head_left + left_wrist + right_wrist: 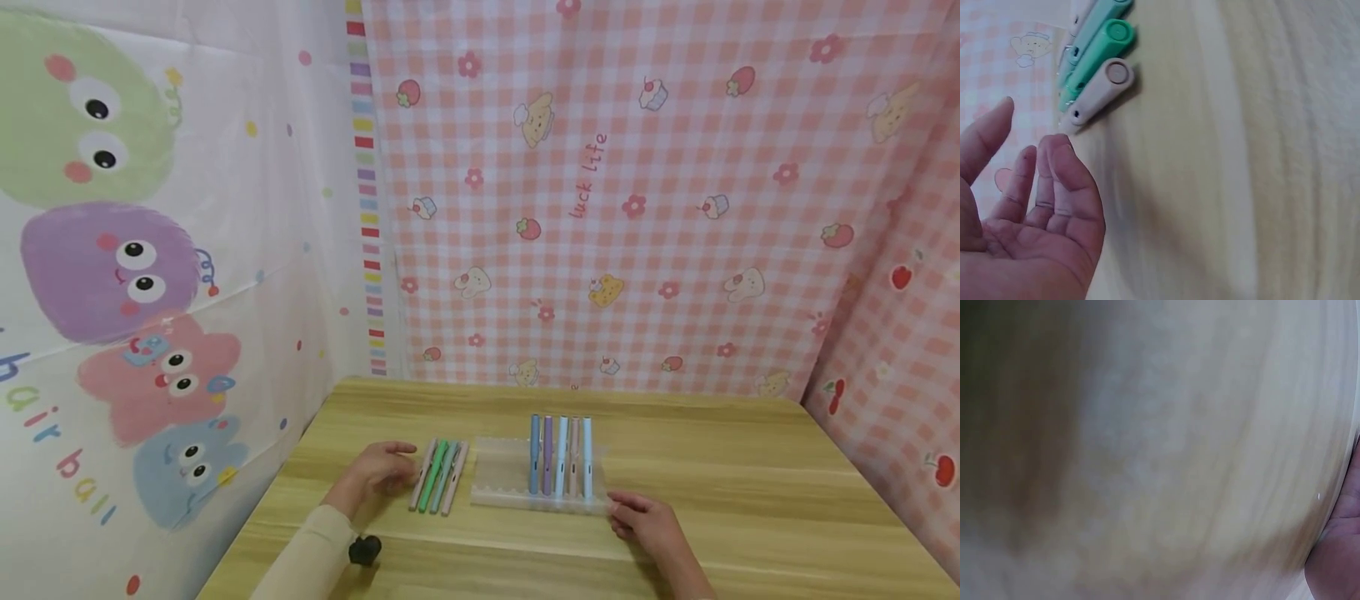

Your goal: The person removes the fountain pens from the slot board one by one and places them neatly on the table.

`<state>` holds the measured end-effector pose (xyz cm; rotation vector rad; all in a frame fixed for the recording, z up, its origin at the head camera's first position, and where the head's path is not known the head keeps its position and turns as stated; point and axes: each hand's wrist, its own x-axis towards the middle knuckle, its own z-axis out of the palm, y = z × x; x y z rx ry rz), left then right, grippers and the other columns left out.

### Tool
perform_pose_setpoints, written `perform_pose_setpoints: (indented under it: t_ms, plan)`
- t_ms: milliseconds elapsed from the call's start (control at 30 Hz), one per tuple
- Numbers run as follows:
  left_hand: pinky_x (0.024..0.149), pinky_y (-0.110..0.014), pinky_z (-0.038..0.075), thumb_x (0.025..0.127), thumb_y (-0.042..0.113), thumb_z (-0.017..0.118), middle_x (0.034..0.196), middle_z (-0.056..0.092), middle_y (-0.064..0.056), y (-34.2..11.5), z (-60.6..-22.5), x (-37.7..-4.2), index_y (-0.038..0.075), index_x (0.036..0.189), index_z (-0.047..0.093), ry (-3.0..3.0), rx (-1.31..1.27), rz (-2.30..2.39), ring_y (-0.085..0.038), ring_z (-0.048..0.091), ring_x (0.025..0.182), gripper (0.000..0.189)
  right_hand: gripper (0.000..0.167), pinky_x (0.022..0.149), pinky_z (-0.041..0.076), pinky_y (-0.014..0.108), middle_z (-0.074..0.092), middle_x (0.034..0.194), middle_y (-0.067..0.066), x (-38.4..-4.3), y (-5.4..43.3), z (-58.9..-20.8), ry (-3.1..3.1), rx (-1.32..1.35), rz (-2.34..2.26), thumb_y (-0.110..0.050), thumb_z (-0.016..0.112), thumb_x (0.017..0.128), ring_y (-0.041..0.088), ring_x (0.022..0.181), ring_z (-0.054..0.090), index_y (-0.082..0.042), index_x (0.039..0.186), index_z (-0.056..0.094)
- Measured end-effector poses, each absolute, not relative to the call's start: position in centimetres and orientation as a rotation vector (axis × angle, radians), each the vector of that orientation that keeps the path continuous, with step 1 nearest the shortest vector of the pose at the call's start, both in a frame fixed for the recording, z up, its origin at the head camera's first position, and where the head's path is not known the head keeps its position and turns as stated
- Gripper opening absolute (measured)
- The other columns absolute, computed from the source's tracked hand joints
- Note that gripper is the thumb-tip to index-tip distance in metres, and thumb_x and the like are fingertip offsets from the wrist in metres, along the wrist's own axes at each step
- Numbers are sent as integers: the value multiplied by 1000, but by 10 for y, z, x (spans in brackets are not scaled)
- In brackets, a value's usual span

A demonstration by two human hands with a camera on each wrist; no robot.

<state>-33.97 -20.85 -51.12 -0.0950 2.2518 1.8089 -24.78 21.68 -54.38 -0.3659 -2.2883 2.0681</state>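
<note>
My left hand [382, 468] is just left of several capped pens lying side by side on the table, its fingers loosely bent and holding nothing. Among these are a bright green pen [432, 477], a teal pen [445, 478] and a pinkish-beige pen [1100, 94] nearest the hand. A clear plastic pen tray [498, 475] lies to their right. Blue, purple, light blue and taupe pens stand in a row on its right half, such as the purple pen [547, 458]. At the tray's front right corner are the fingertips of my right hand [647, 521]; the right wrist view catches only part of its palm.
The wood-grain table [720, 467] reaches back to a pink checked cloth [600, 250]. A white cartoon-printed cloth [285, 208] hangs on the left. A small black device [365, 550] sits at the left wrist.
</note>
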Motion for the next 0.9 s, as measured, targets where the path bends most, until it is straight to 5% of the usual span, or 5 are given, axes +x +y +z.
perform_pose_setpoints:
  t_ms: [267,533,900]
  plan:
    - [79,-35,53,88,0,67,111,65,-19,-196,-496,-342,-11,133,52,2205,32,1789,-18,62,85,48,26,64,57,26,70,87,14,-249,219,-546,-2282,-360,2074,3,63,93,17,73,65,15,117,64]
    - [79,-36,53,89,5,68,110,65,-15,-181,-490,-338,-10,134,52,2184,110,1773,-18,60,83,49,27,64,57,26,70,85,12,-249,217,-544,-2275,-368,2071,2,66,92,16,73,64,15,116,64]
    - [99,-54,44,91,4,66,124,58,-22,-163,-486,-337,-10,137,48,2104,221,1791,-28,58,106,51,25,66,57,27,71,92,13,-249,219,-548,-2303,-348,2045,1,66,92,17,75,66,13,114,66]
